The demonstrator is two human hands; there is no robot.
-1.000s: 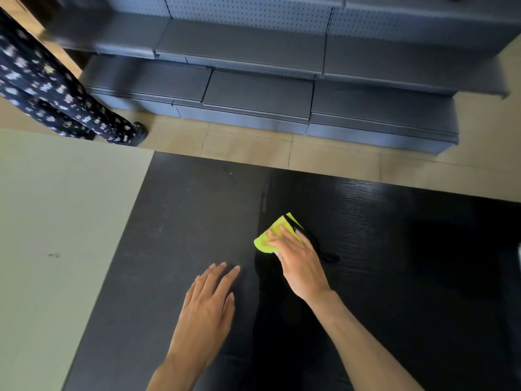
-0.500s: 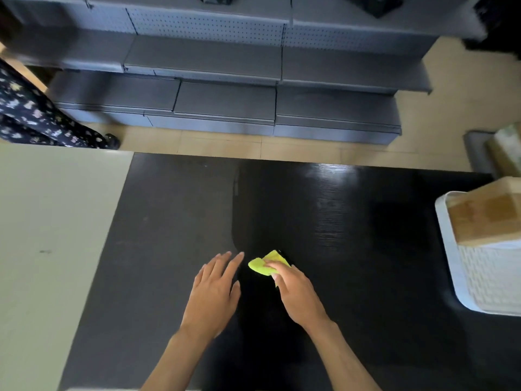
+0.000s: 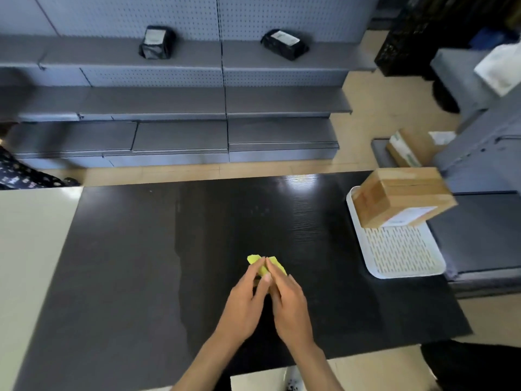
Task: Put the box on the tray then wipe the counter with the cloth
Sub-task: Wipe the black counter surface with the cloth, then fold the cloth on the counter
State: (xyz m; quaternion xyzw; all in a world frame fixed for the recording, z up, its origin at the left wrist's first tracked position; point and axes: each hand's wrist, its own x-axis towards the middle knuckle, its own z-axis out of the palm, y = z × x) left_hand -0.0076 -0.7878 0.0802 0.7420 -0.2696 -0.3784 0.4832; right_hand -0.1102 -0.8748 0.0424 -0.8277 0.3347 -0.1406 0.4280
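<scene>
our left hand point(image 3: 244, 300) has joined the right hand point(image 3: 290, 303); both now pinch the cloth point(image 3: 266, 266) closed, box point(image 3: 400, 196) already on tray point(image 3: 400, 251), bench point(image 3: 169, 249) wiping seemingly pausing.

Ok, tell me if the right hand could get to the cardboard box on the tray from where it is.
Probably yes: bare black counter lies between the right hand and the cardboard box, but both hands now hold the yellow cloth.

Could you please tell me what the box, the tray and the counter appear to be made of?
Box: brown cardboard, matte, with tape strips and a white label. Tray: probably white moulded plastic, judging by its slotted base and rounded rim. Counter: dark wood-grain surface, perhaps laminate, semi-gloss, since it reflects a light.
</scene>
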